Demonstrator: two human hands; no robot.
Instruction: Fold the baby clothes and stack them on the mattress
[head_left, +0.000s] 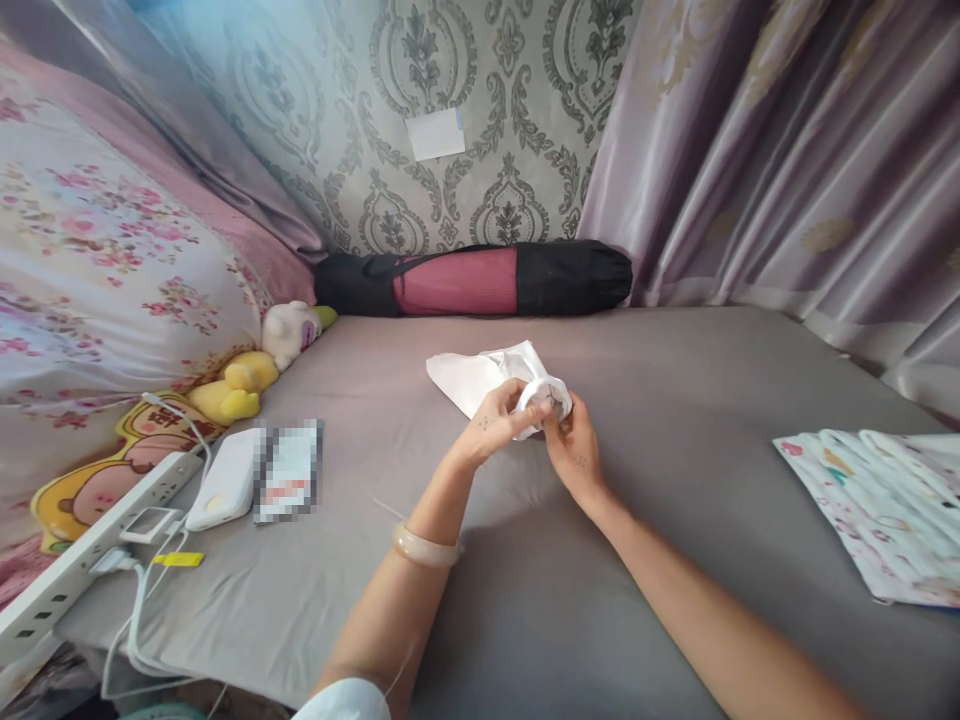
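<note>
In the middle of the grey sheet lies a thin white bag-like piece (466, 376), its flat part spread away from me. Its near end is gathered into a round, open rim that faces me. My left hand (496, 422) is closed on the left side of this rim, with the thumb reaching across the opening. Opposite it, my right hand (576, 452) grips the right side, fingers bent at the edge. Whether the white piece is cloth or plastic, I cannot tell. The inside of the opening is mostly hidden by my fingers. A pale bangle (427, 546) circles my left wrist.
A black and red rolled bag (457, 280) lies along the wall. At left are plush toys (238, 385), a power strip (97, 530) with cables, a white power bank (225, 480) and a blurred packet (289, 470). Folded patterned cloth (885, 510) lies at right.
</note>
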